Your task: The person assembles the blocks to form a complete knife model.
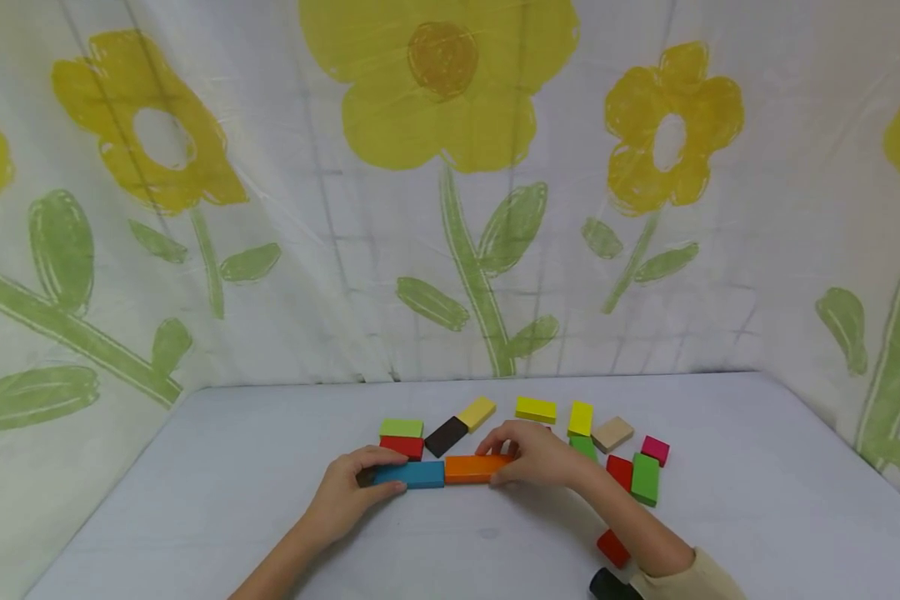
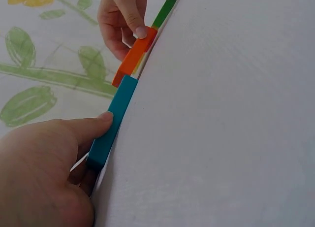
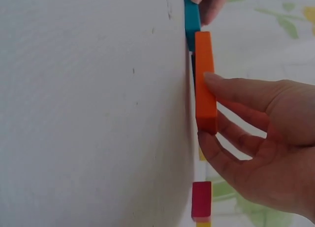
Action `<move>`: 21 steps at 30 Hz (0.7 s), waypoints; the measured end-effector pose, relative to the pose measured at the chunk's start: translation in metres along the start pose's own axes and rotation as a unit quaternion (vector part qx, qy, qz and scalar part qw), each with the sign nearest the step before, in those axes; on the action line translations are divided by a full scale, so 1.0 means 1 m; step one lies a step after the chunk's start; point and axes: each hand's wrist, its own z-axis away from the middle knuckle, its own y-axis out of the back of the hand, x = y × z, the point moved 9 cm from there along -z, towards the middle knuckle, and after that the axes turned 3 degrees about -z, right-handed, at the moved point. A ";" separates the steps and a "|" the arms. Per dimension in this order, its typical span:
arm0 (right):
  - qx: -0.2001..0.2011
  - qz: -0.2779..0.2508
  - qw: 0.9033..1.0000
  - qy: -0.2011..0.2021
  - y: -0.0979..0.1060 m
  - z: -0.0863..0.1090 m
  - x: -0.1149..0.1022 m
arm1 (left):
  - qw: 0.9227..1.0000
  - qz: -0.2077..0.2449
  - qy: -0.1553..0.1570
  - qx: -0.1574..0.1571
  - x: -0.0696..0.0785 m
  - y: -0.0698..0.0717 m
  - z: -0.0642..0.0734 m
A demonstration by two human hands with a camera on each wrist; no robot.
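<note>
A long blue block [image 1: 422,475] lies at the middle of the table, its near and far sides pinched between thumb and fingers of my left hand [image 1: 339,493]. At its right end, in line with it, is an orange block [image 1: 467,470]. My right hand [image 1: 537,455] grips that one around its right end. The two blocks' ends meet or nearly meet; a small offset shows between the orange block [image 3: 204,84] and the blue block [image 3: 192,20] in the right wrist view. My left thumb [image 2: 101,119] presses the blue block's side in the left wrist view.
Behind the hands lie light green [image 1: 401,428], red [image 1: 402,447], black [image 1: 446,437] and several yellow blocks [image 1: 536,409]. Tan [image 1: 612,434], pink [image 1: 656,450] and green blocks [image 1: 645,479] lie right. A red block [image 1: 612,547] and black object [image 1: 611,585] sit near my right forearm.
</note>
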 end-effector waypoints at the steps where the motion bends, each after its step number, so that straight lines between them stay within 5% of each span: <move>1: -0.001 -0.002 1.000 0.000 0.000 0.000 0.000 | 1.000 -0.001 0.002 0.000 0.000 0.000 0.000; 11: -0.004 -0.013 1.000 0.003 -0.004 -0.003 0.003 | 1.000 0.007 0.016 -0.002 -0.003 0.000 0.000; 21: 0.007 -0.023 1.000 -0.006 -0.006 -0.002 0.004 | 1.000 0.010 -0.008 0.000 0.005 0.002 0.002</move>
